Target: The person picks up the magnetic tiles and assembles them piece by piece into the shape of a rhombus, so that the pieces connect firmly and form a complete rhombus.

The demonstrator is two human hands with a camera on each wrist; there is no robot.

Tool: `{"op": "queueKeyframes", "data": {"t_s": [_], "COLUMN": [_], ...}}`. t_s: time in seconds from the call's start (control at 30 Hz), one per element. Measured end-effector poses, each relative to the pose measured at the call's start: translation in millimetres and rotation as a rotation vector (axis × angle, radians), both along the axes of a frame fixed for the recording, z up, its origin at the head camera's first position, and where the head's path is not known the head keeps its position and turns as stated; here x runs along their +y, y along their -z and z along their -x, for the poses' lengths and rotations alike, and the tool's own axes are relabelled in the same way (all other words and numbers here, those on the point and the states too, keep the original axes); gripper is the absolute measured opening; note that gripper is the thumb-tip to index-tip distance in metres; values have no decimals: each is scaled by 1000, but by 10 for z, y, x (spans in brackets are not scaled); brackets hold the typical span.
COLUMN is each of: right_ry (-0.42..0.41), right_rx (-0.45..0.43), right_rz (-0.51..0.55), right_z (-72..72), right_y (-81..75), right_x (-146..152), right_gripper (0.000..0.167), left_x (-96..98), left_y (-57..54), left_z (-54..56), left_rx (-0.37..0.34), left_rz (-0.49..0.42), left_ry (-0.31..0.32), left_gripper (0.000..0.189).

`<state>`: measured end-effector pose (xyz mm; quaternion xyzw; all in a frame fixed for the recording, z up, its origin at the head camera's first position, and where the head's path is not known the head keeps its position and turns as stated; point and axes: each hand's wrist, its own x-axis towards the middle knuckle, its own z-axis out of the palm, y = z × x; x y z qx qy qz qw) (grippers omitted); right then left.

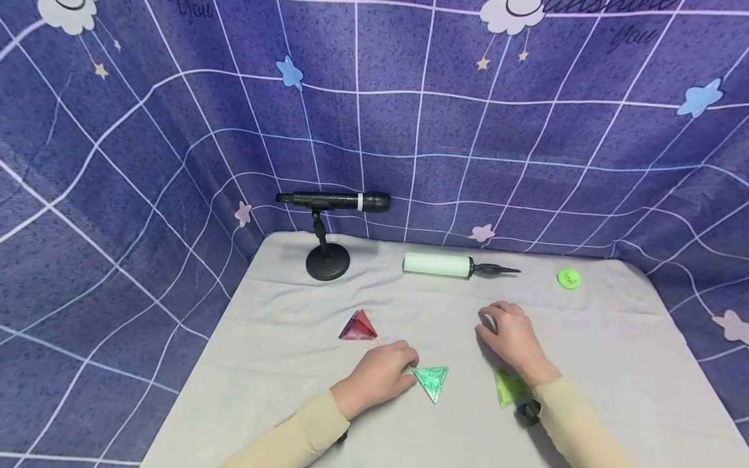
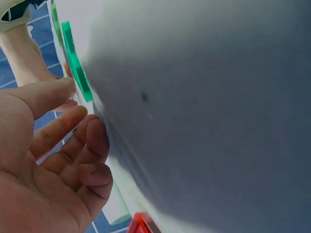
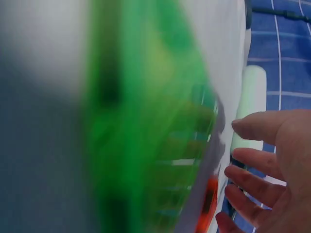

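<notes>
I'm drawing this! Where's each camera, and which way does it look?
Head: on the person's head, facing forward and down at the white cloth; shows left hand and right hand.
Left wrist: on that wrist, facing along the palm over the cloth; shows left hand, with right arm beyond.
Right wrist: on that wrist, facing a blurred lime triangular tile and hand pump; shows right hand.
Shared by head and left wrist: teal triangular tile.

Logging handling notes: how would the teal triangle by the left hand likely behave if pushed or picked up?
The teal triangle is probably stiff: its edge looks straight in the left wrist view. Lying flat on the white cloth, it should likely slide rather than roll or tip. Its glossy face may feel slightly slippery.
</notes>
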<state>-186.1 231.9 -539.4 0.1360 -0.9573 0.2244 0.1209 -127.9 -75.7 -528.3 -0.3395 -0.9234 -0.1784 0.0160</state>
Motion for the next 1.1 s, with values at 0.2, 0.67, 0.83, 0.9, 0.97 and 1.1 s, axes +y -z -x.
{"op": "queueKeyframes", "data": {"t_s": [0.2,0.67,0.83,0.9,0.97,1.1], "right_ry": [-24,11,-16,-21,-23,-27], "right_rx": [57,32,46,48,47,43], "right_rz": [13,21,36,37,37,31], "right_z": [-55,-133,-135,-135,-136,-139], "right_y": [66,42,37,34,29,23], "right_x": [247,494,490,483,475,465], "right_gripper": [36,51,46,45,45,45], "left_x": [83,132,134,135,137,143], "left_y": [18,49,48,49,47,46], "left_z": [-14,-7,-5,-4,-2,3], "left_rx": [-4,1,5,7,6,3], "left_rz": [3,15,13,14,15,14], "left_ry": [14,10,12,11,9,6], "left_gripper": [18,17,16,16,16,16]}}
